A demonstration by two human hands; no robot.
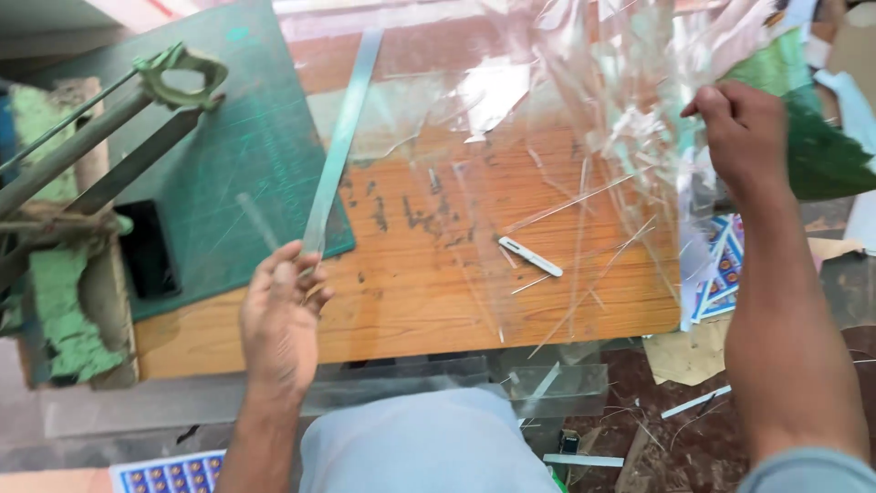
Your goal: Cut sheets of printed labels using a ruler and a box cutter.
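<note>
My left hand rests at the near end of a long metal ruler, fingers curled on its tip and on a clear plastic sheet edge. The ruler runs diagonally up along the right edge of a green cutting mat. My right hand is raised at the right, fingers pinched on a large crinkled clear plastic film that hangs over the wooden table. A small white craft knife lies on the table between my hands.
A green paper cutter arm crosses the mat at the left. Thin clear plastic offcuts lie on the wood. Printed sticker sheets sit at the table's right edge, with another printed sticker sheet near my knee. Scraps litter the floor.
</note>
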